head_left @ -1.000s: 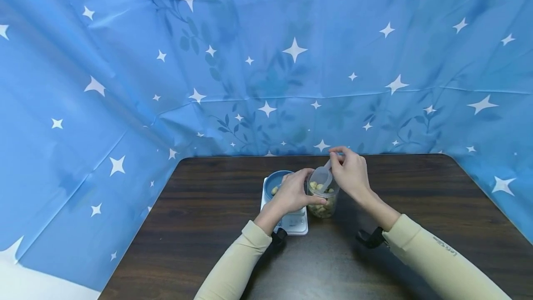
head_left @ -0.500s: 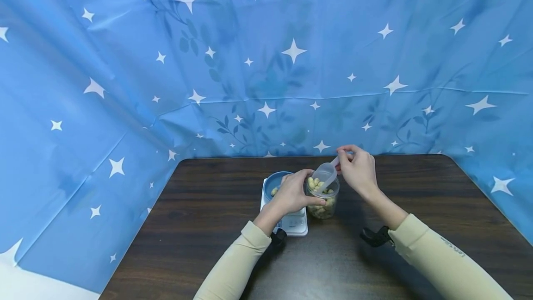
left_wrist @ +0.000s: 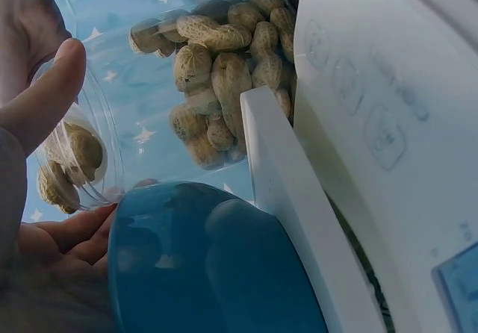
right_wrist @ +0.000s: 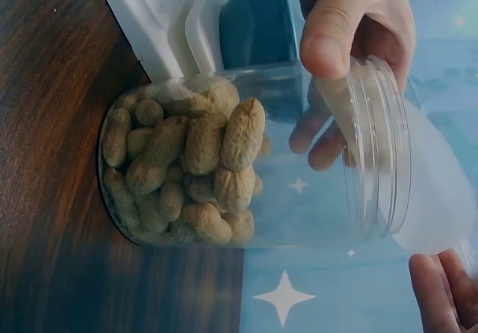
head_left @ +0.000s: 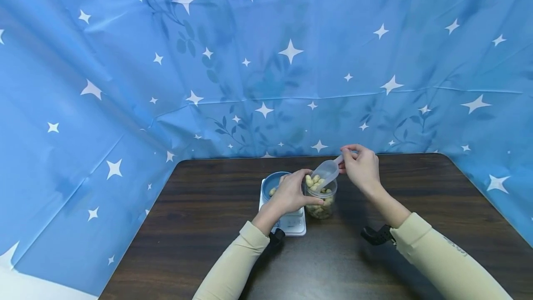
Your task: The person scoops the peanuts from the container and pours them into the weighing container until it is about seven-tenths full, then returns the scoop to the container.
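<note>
A clear plastic jar (right_wrist: 299,221) of unshelled peanuts (right_wrist: 160,154) stands upright on the table. Around its upper part my left hand (head_left: 289,192) grips, thumb on the near side. My right hand (head_left: 361,169) pinches the handle of a translucent white scoop (head_left: 326,171), which slants down into the jar mouth. Peanuts lie in or just behind the scoop bowl; the head view does not separate these clearly. Left of the jar, a blue bowl (left_wrist: 202,266) sits on a white kitchen scale (left_wrist: 373,86). At least one peanut shows in the bowl, partly hidden by my left hand.
The dark wood table (head_left: 200,226) ends at a blue star-printed curtain (head_left: 266,59) along the back and left. The scale stands close against the jar's left side. A black strap (head_left: 374,235) is at my right wrist.
My right hand has moved slightly right with the scoop, which has shifted up toward the jar's right rim. Peanuts show more plainly at the scoop. My left hand stays on the jar.
</note>
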Demonstrator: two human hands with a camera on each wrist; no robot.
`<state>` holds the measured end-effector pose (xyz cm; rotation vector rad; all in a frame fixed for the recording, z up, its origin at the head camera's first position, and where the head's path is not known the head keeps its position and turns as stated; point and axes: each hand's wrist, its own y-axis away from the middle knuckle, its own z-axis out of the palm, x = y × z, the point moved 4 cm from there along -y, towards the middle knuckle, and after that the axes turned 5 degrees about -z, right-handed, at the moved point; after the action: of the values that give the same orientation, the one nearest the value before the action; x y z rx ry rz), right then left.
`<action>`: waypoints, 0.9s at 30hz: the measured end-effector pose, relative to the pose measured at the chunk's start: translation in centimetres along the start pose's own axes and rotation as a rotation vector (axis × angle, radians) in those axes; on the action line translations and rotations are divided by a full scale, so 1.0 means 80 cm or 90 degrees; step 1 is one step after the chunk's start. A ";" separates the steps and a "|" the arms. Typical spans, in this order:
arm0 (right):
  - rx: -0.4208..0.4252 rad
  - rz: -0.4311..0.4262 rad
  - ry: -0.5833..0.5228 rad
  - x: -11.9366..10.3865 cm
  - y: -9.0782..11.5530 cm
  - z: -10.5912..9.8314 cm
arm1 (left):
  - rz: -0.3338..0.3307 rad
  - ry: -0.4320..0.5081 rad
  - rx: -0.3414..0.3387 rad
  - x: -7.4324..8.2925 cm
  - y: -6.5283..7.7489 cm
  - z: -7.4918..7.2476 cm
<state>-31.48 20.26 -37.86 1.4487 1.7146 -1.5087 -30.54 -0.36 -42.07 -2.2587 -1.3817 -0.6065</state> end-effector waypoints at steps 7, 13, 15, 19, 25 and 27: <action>0.004 0.037 -0.025 0.005 -0.003 -0.006 | -0.004 -0.001 0.000 0.000 0.002 -0.001; 0.013 0.062 -0.042 0.007 -0.003 -0.012 | -0.005 -0.003 -0.003 0.000 0.001 -0.001; 0.018 0.069 -0.043 0.008 -0.003 -0.013 | -0.004 -0.005 -0.003 0.000 0.001 -0.001; 0.028 0.087 -0.050 0.011 -0.003 -0.015 | -0.001 -0.005 -0.003 0.001 0.002 -0.001; 0.036 0.103 -0.063 0.014 -0.002 -0.020 | 0.004 -0.001 0.001 0.002 0.001 0.000; 0.037 0.108 -0.072 0.016 -0.002 -0.021 | 0.005 0.000 0.002 0.002 0.001 -0.001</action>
<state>-31.53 22.33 -38.31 1.4685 1.4540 -1.5291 -30.43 -0.31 -41.96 -2.2601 -1.3725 -0.6007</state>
